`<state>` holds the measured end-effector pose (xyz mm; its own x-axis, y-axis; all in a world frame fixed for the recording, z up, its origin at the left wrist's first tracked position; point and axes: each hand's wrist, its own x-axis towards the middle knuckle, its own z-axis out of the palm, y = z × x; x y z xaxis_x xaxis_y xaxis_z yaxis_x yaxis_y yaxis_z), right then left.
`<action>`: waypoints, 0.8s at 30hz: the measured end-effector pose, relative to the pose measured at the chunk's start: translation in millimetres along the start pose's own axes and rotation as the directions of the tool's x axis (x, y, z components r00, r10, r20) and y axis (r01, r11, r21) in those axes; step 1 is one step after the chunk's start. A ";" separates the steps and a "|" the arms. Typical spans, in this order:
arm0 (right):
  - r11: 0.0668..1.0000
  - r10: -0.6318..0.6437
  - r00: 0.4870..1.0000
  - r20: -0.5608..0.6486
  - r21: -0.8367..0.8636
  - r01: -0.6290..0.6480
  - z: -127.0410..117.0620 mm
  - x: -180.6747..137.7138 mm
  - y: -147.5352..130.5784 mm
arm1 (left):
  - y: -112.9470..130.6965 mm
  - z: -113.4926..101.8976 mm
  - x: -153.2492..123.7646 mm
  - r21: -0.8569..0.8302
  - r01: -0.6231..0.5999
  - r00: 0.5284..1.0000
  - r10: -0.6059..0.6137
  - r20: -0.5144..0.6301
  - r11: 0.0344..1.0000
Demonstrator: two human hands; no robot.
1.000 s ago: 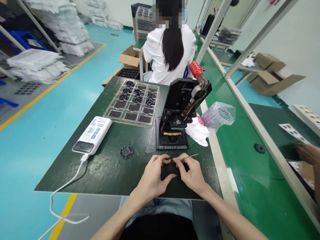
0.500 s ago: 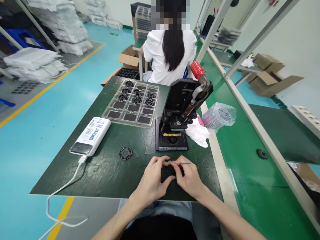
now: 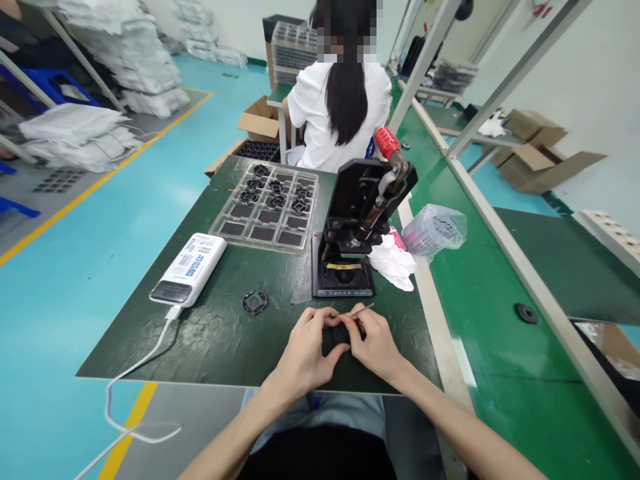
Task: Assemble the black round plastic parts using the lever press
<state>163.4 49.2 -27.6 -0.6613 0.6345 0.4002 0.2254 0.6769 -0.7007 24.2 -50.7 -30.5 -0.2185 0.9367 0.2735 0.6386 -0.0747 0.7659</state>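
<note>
My left hand (image 3: 304, 343) is closed around a small black plastic part (image 3: 335, 339), mostly hidden by the fingers. Pinched in my right hand (image 3: 373, 341) is a thin grey stick (image 3: 364, 311), whose inner end meets the left fingertips at the part's upper edge. Both hands are over the near edge of the dark green table. Just beyond them stands a black toggle press (image 3: 345, 291) with a red handle grip, its upper plate tilted up and a yellow strip lying across its base. A black ring-shaped part (image 3: 255, 302) lies left of the hands.
A clear compartment tray (image 3: 260, 233) holds several black ring parts. At left is a white power bank (image 3: 189, 270) with a cable. White tissue (image 3: 393, 263) and a plastic bag of thin sticks (image 3: 434, 230) lie right of the press. Ahead sits a person in white (image 3: 320, 127).
The stick in my right hand has gone from nearly level to slanting up to the right. Both hands stay together at the black part, and the camera view has shifted slightly.
</note>
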 end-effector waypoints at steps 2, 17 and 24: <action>0.991 0.099 0.993 -0.060 0.097 -0.093 -4.8 1.6 0.3 | 0.7 -0.3 0.0 0.005 -0.001 1.000 0.001 -0.007 1.000; 0.951 -0.290 0.945 -0.154 -0.161 0.265 -55.5 -2.5 -24.4 | -0.7 -8.5 -8.3 -0.065 -0.002 1.000 0.002 0.011 0.998; 0.950 -0.306 0.938 -0.160 -0.120 0.289 -37.0 1.8 -29.0 | -0.2 -6.0 -6.3 -0.042 0.025 1.000 -0.025 -0.009 0.999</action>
<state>182.2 44.5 15.2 -0.5755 0.4477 0.6844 0.1086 0.8713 -0.4786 21.0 -58.6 -28.8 -0.2412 0.9352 0.2594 0.6014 -0.0657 0.7962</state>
